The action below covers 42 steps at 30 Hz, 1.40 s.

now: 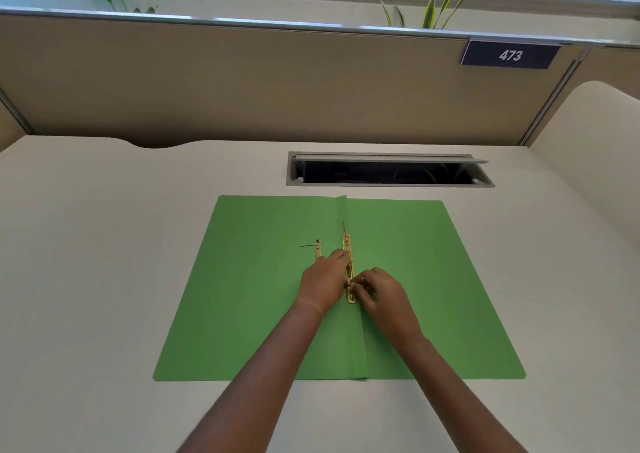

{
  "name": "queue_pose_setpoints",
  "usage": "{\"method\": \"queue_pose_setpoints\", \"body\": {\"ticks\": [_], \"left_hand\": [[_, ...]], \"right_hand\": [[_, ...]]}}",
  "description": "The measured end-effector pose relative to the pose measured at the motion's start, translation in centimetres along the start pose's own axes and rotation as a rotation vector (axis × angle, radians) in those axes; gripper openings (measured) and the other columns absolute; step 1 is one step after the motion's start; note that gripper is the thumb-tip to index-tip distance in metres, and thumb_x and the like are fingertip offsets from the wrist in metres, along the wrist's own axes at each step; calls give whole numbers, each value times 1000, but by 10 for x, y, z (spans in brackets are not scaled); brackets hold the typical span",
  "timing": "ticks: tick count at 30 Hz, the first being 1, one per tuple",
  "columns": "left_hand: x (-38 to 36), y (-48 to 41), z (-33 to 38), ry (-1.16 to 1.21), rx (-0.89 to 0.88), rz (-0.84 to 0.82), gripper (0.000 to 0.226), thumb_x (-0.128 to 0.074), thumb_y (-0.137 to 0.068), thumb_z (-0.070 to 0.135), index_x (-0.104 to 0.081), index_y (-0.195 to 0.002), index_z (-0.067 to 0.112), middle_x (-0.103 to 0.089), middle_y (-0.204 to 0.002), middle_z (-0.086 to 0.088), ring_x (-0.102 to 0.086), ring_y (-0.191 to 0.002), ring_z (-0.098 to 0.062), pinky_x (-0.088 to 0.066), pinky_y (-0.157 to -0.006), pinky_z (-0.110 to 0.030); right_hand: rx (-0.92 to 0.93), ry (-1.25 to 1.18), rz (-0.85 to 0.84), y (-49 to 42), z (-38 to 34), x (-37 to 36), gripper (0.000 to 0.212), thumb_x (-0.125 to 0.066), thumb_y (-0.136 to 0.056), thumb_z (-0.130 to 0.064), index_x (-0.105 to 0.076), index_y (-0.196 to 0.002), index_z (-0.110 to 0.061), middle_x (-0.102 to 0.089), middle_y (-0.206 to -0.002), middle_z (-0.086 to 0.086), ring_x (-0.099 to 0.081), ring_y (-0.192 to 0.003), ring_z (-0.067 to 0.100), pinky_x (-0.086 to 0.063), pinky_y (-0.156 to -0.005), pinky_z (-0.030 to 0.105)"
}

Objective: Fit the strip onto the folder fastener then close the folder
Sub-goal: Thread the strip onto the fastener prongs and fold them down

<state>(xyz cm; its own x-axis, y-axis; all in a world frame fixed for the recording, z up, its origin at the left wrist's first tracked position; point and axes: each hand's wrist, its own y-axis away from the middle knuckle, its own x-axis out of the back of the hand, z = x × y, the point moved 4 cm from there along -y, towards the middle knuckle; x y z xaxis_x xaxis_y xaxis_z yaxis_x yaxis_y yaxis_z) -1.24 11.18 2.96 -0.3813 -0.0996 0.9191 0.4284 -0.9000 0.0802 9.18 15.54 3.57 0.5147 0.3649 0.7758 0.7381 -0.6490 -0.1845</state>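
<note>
A green folder (263, 300) lies open and flat on the desk. A gold metal strip (347, 244) runs along its centre fold, with a thin prong standing up at its far end. My left hand (323, 284) presses on the middle of the strip. My right hand (382, 295) pinches at the strip's near end, where the fingertips hide the prong. A second gold fastener piece (317, 249) lies on the left flap just beyond my left hand, with a thin prong pointing left.
The pale desk (86, 279) surrounds the folder. Behind the folder is an open cable tray slot (388, 172) with a grey lid. A beige partition with a "473" sign (509, 55) closes off the back.
</note>
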Motion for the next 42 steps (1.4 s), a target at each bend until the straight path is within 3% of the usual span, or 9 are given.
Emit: {"method": "queue_pose_setpoints", "body": {"ticks": [3,6,13,17,22,33,38,42], "left_hand": [[-1,0,-1,30,13,-8,43,-56,-91,16,-46,-132,12,-42,-146,3,-52,-118,-25,-48,-92,-38],[-2,-1,-1,32,18,-4,42,-56,-91,17,-46,-132,12,-44,-144,2,-53,-117,-25,-48,-91,-38],[-4,-3,-3,38,22,6,43,-57,-91,17,-47,-132,13,-44,-145,4,-53,-118,-25,-48,-90,-38],[-5,-4,-3,35,27,9,41,-56,-91,16,-47,-131,12,-45,-143,3,-53,-118,-26,-49,-89,-39],[-6,-4,-4,33,28,27,37,-56,-91,14,-49,-127,12,-49,-138,1,-55,-111,-26,-49,-83,-38],[-6,-3,-4,21,8,24,41,-55,-92,16,-47,-132,12,-44,-145,4,-52,-117,-26,-49,-89,-39],[-2,6,-2,12,-22,53,40,-51,-94,16,-48,-134,10,-41,-149,2,-47,-124,-24,-47,-97,-38],[4,27,-9,92,-60,200,35,-49,-93,14,-54,-128,15,-50,-140,4,-46,-125,-15,-48,-95,-30]], "right_hand": [[35,104,29,13,0,-4,16,-58,-88,-11,-68,-96,-1,-65,-89,15,-57,-85,26,-46,-72,34],[65,187,52,25,-6,-5,15,-61,-86,-6,-69,-95,2,-64,-81,18,-59,-77,31,-51,-62,38],[36,333,148,32,-27,-7,14,-80,-60,9,-71,-69,4,-61,-57,13,-58,-51,26,-46,-38,28],[-37,385,177,28,-43,-9,23,-85,-45,11,-67,-55,1,-59,-48,10,-56,-42,22,-42,-34,24],[-84,420,152,31,-49,-14,26,-87,-40,8,-66,-50,-2,-59,-45,8,-55,-40,19,-42,-34,20],[38,365,134,51,-25,-8,17,-86,-55,2,-71,-62,-3,-61,-55,7,-59,-49,20,-46,-34,18],[34,274,108,64,-7,4,6,-70,-79,-5,-71,-79,1,-66,-71,14,-62,-64,28,-55,-53,30],[-18,293,107,69,15,21,11,-66,-82,-4,-71,-90,2,-66,-79,17,-63,-72,30,-56,-60,37]]}}
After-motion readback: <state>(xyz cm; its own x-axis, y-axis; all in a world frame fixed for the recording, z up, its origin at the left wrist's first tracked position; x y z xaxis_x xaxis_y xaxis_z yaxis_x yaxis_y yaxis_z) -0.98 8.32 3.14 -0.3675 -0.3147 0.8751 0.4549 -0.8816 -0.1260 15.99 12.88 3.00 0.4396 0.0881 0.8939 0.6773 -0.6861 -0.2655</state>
